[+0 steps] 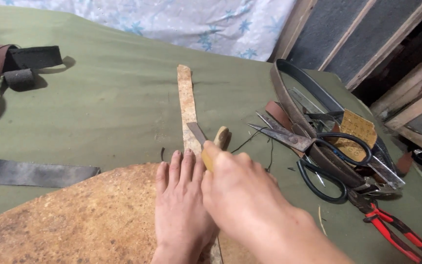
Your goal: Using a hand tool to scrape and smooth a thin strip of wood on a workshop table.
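Firmly, the right hand [242, 193] closes round a wood-handled knife [206, 142], its blade on the thin strip [187, 105]. The left hand [179, 205] lies flat, fingers together, pinning the rusty-brown sheet [74, 220] beside the cut. That sheet looks stiff yet bendable and light, best held flat near the edge. Scissors [313, 151] and belts [289, 98] lie right.

One knife [197, 132], one scissors [308, 146], one red-handled pliers [391, 232], two hands [179, 210]
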